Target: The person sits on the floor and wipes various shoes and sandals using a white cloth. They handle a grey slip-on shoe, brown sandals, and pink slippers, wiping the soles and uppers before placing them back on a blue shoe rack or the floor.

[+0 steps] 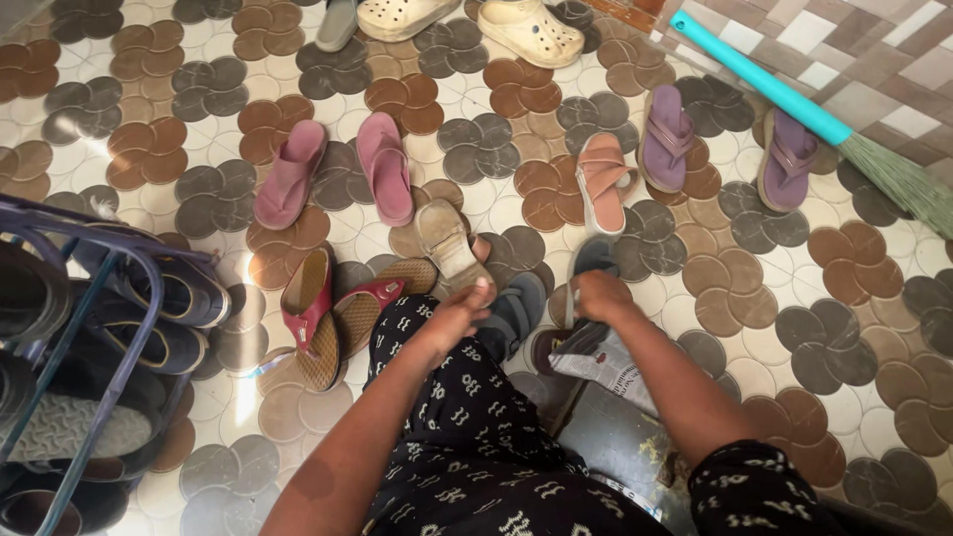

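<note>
My left hand grips a worn beige sandal by its heel end, sole turned up, just above the floor. My right hand is closed on a dark grey sandal that stands tilted on its end. Another dark sandal lies between the two hands, partly under my left wrist. A crumpled sheet of newspaper lies under my right forearm. My knees in black patterned cloth fill the bottom of the view.
Pink slippers, a peach sandal, purple slippers and cream clogs lie scattered on the patterned tile floor. A maroon sandal pair sits by my left knee. A shoe rack stands at left; a teal-handled broom lies at right.
</note>
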